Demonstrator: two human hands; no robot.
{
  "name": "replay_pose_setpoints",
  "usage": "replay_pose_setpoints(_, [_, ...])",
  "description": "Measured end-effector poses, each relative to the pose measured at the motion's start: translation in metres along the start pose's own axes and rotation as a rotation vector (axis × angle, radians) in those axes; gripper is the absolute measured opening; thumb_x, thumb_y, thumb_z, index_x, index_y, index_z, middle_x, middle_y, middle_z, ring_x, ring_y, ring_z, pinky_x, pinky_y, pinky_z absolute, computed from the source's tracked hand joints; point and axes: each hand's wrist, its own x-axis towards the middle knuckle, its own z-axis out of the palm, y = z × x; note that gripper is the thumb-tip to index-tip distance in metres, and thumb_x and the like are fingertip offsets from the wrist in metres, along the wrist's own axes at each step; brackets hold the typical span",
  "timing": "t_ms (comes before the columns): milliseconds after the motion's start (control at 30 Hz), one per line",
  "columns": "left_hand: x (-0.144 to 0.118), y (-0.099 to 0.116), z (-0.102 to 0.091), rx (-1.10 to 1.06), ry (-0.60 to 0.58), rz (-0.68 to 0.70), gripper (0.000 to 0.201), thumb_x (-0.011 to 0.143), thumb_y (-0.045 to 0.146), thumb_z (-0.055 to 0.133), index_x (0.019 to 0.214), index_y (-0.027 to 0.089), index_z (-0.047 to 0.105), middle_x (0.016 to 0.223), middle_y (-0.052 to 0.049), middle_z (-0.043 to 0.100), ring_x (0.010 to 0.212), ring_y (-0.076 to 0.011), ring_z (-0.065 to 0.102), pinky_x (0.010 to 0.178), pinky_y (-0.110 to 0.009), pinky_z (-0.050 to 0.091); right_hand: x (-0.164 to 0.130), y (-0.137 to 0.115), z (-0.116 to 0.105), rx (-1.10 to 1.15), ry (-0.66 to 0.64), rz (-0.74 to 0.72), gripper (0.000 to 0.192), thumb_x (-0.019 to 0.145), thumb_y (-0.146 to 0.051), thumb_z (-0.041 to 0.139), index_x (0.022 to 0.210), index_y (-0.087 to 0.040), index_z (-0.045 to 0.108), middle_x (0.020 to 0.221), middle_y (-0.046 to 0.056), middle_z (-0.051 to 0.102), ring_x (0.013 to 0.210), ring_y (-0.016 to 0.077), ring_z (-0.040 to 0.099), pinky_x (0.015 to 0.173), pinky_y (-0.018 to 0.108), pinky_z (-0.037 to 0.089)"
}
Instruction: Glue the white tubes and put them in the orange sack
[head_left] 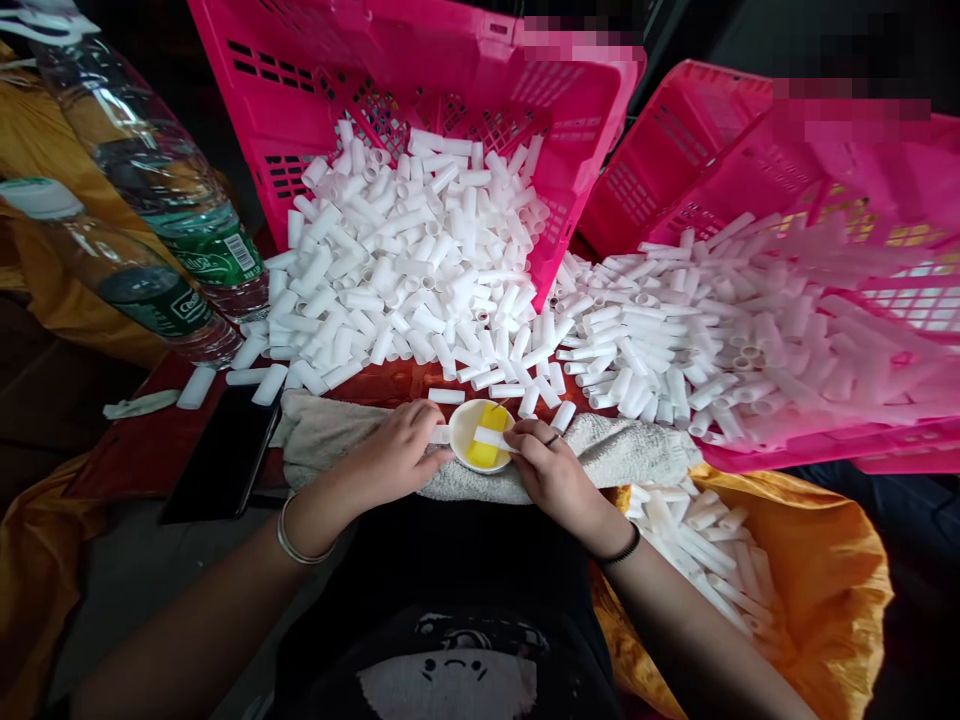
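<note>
- Head view: the right hand [551,470] pinches a short white plastic tube [491,437] over a small round white dish of yellow sponge [481,436] (resting on a grey towel [630,452]).
- The left hand [397,455] curls closed on another white tube [441,434] at the dish's rim.
- Behind, tilted pink plastic crates [420,70] spill white tubes onto the table [150,440].

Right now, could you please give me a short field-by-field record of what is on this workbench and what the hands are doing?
left hand: rests on towel, fingertips at a short tube beside the bowl
right hand: holds a white tube over the bowl
bowl contents: yellow
left crate: tipped, short white tubes spilling out
right crate: tipped, longer tubes spilling out
phone: left of towel
bottles: two, far left
yellow bag: holds tubes, lower right
</note>
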Motion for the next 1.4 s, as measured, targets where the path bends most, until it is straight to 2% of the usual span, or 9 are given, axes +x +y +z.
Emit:
replay_pose_setpoints(133, [0.017, -0.002, 0.019, -0.086, 0.032, 0.083, 0.081, 0.063, 0.051, 0.087, 0.125, 0.018, 0.047, 0.137, -0.021, 0.051, 0.13, -0.0383, 0.051, 0.108, -0.053, 0.045, -0.003, -0.005, 0.0, 0.11, -0.002, 0.222, 0.022, 0.095, -0.028, 0.054, 0.115, -0.019, 0.06, 0.097, 0.009, 0.069, 0.08, 0.0194, 0.067, 0.071, 0.035, 0.06])
replay_pose_setpoints(267, [0.025, -0.006, 0.031, -0.139, 0.059, 0.07, 0.096, 0.056, 0.043, 0.093, 0.134, 0.016, 0.043, 0.137, -0.023, 0.053, 0.128, -0.0392, 0.054, 0.109, -0.054, 0.045, -0.008, -0.005, 0.003, 0.046, 0.037, 0.018, 0.015, 0.094, -0.02, 0.052, 0.103, -0.021, 0.064, 0.109, 0.011, 0.065, 0.101, 0.0229, 0.065, 0.086, 0.04, 0.058])
replay_pose_setpoints(467, [0.024, -0.006, 0.03, -0.188, 0.08, 0.048, 0.087, 0.06, 0.039, 0.091, 0.132, 0.018, 0.046, 0.136, -0.02, 0.055, 0.126, -0.036, 0.056, 0.107, -0.052, 0.047, -0.012, -0.007, 0.007, 0.172, 0.038, 0.222, 0.021, 0.096, -0.03, 0.053, 0.113, -0.021, 0.061, 0.098, 0.009, 0.069, 0.088, 0.0214, 0.069, 0.077, 0.038, 0.06])
replay_pose_setpoints(633, [0.024, -0.006, 0.031, -0.195, 0.098, 0.03, 0.083, 0.058, 0.038, 0.092, 0.126, 0.018, 0.049, 0.132, -0.018, 0.059, 0.123, -0.0347, 0.058, 0.106, -0.052, 0.048, -0.012, -0.007, 0.01, 0.04, 0.071, -0.026, 0.014, 0.094, -0.019, 0.052, 0.101, -0.022, 0.063, 0.109, 0.013, 0.063, 0.102, 0.0234, 0.063, 0.086, 0.041, 0.057])
replay_pose_setpoints(833, [0.023, -0.005, 0.032, -0.192, 0.105, 0.001, 0.084, 0.057, 0.039, 0.093, 0.125, 0.019, 0.049, 0.131, -0.018, 0.059, 0.122, -0.0352, 0.058, 0.106, -0.051, 0.048, -0.011, -0.008, 0.011, 0.211, 0.08, 0.252, 0.016, 0.095, -0.03, 0.055, 0.108, -0.022, 0.058, 0.094, 0.008, 0.067, 0.083, 0.0197, 0.067, 0.073, 0.035, 0.059])
replay_pose_setpoints(967, [0.023, -0.003, 0.031, -0.181, 0.117, 0.014, 0.083, 0.056, 0.038, 0.093, 0.124, 0.018, 0.048, 0.129, -0.017, 0.059, 0.121, -0.0347, 0.058, 0.105, -0.05, 0.048, -0.014, -0.009, 0.013, 0.091, 0.122, 0.077, 0.01, 0.093, -0.025, 0.055, 0.1, -0.023, 0.061, 0.108, 0.012, 0.064, 0.103, 0.024, 0.064, 0.085, 0.041, 0.057])
replay_pose_setpoints(1133, [0.023, -0.003, 0.031, -0.159, 0.116, 0.007, 0.083, 0.057, 0.04, 0.092, 0.123, 0.019, 0.047, 0.127, -0.017, 0.06, 0.119, -0.0348, 0.059, 0.104, -0.05, 0.049, -0.018, -0.007, 0.014, 0.175, 0.132, 0.209, 0.012, 0.094, -0.027, 0.057, 0.105, -0.022, 0.057, 0.094, 0.007, 0.067, 0.081, 0.0197, 0.067, 0.067, 0.033, 0.059])
replay_pose_setpoints(1233, [0.022, -0.004, 0.031, -0.135, 0.129, 0.06, 0.084, 0.057, 0.043, 0.092, 0.123, 0.018, 0.046, 0.126, -0.018, 0.058, 0.12, -0.036, 0.058, 0.104, -0.051, 0.048, -0.02, -0.003, 0.013, -0.023, 0.159, -0.041, 0.01, 0.092, -0.016, 0.055, 0.097, -0.023, 0.06, 0.103, 0.009, 0.067, 0.094, 0.0217, 0.066, 0.079, 0.038, 0.059])
replay_pose_setpoints(1400, [0.022, -0.002, 0.02, 0.022, 0.232, 0.201, 0.034, 0.091, 0.034, 0.058, 0.116, 0.013, 0.047, 0.121, -0.021, 0.057, 0.118, -0.0336, 0.056, 0.1, -0.051, 0.05, -0.016, -0.011, 0.006, 0.236, 0.323, 0.017, 0.015, 0.09, -0.019, 0.063, 0.103, -0.025, 0.058, 0.106, 0.007, 0.065, 0.097, 0.0197, 0.066, 0.081, 0.036, 0.058])
